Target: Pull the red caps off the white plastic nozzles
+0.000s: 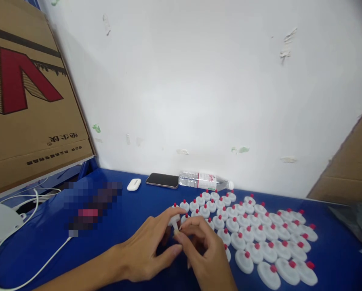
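Head view: we look down on a blue table (132, 210) set against a white wall (199, 81), our two hands meeting at the lower centre of the frame.
Left hand: our left hand (144, 250) is curled, thumb and forefinger closed on a small white plastic piece (174, 221) just above the knuckles.
Right hand: our right hand (205, 252) is bent in toward the left, its fingertips pinched at the same white piece; we cannot tell whether it holds a second small part, as the fingers hide it.
Where the piece is: lifted off the table between both hands, just left of the rows of caps.
Caps: white round caps with red tips (253, 238) stand in tidy rows across the lower right of the frame, touching or nearly so.
Step in hand: we judge that we are fitting or seating something on the piece, much like the finished ones beside it.
Next move calls for: a firm pinch, the two parts kept in line, and care not to knock the nearest row with the right wrist.
Back edge: a clear water bottle (203, 180) lies on its side, a phone (163, 180) and a white earbud case (134, 184) to its left.
Left of frame: a cardboard box (29, 101) leans at upper left; a white cable (26, 258) trails below.
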Demonstrator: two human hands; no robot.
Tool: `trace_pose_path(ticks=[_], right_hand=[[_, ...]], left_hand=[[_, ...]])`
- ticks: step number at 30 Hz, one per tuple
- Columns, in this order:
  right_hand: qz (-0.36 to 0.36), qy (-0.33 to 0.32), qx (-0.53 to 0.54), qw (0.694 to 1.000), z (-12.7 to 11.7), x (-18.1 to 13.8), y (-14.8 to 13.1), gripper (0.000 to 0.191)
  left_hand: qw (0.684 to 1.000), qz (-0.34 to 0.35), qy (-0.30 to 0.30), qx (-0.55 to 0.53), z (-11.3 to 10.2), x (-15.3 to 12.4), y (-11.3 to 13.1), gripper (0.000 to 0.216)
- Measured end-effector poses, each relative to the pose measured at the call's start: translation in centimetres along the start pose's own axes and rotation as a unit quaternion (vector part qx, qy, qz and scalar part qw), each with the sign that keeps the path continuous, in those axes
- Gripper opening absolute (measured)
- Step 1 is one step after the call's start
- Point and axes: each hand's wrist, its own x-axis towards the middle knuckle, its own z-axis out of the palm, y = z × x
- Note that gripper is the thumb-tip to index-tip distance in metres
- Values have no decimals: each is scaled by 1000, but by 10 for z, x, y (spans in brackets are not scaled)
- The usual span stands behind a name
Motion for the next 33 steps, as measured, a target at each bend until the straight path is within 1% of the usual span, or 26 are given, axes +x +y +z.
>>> trace_pose_path(ticks=[2, 5, 7, 12, 18, 23, 30, 33], right_hand=[[22, -12, 20, 999, 0, 1, 1, 43], [49, -36, 39, 997, 0, 0, 0, 44], [47, -44, 35, 997, 1, -1, -2, 43], [32, -50, 19, 998, 1, -3, -5, 38], [25, -61, 9, 998, 0, -3, -6, 36], [28, -63, 6, 998, 0, -3, -6, 36], [14, -63, -13, 998, -1, -3, -6, 33], [18, -64, -11, 998, -1, -2, -6, 32]], left_hand=[[1000, 15, -3, 17, 0, 1, -1, 73], [999, 40, 8, 22, -1, 6, 0, 69], [999, 50, 5, 20, -2, 9, 1, 64], [998, 55, -3, 31, -4, 10, 2, 64], [998, 61, -21, 1, -5, 8, 2, 58], [999, 43, -6, -23, -3, 4, 0, 55], [997, 14, -21, -74, 0, 4, -6, 61], [994, 16, -26, -101, -1, 8, -4, 64]])
